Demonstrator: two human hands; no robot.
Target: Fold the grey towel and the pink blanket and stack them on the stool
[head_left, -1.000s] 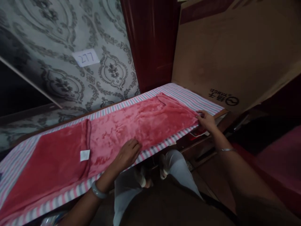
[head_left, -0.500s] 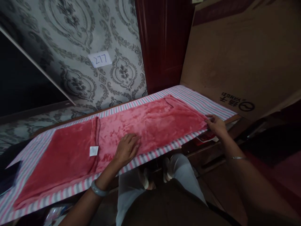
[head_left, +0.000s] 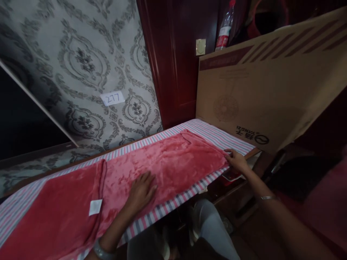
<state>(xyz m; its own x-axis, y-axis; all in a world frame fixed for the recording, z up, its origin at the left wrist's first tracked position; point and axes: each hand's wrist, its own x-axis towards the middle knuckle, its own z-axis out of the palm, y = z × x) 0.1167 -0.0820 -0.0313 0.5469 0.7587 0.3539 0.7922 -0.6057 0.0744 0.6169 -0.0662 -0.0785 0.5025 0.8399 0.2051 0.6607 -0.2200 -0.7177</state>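
Note:
A plush pink-red blanket (head_left: pixel 168 162) lies in a long strip, its left part folded over in a darker red layer. On that fold's edge sits a white label (head_left: pixel 95 207). My left hand (head_left: pixel 142 191) rests flat on the lighter middle of the blanket, fingers stretched out. At the blanket's right end, my right hand (head_left: pixel 235 160) pinches the near corner between thumb and fingers. A fold with a dark seam line shows near the far right corner.
Under the blanket is a striped cloth (head_left: pixel 214 135) over a long table. A large cardboard box (head_left: pixel 225 86) stands at the right end, with a plastic bottle (head_left: pixel 224 30) behind it. A numbered paper (head_left: pixel 112 98) is on the patterned wall; a dark screen (head_left: pixel 24 119) is at left.
The view has tilted up and shifted right, bringing the bottle and the box's top edge into sight. Both hands keep about the same places on the blanket.

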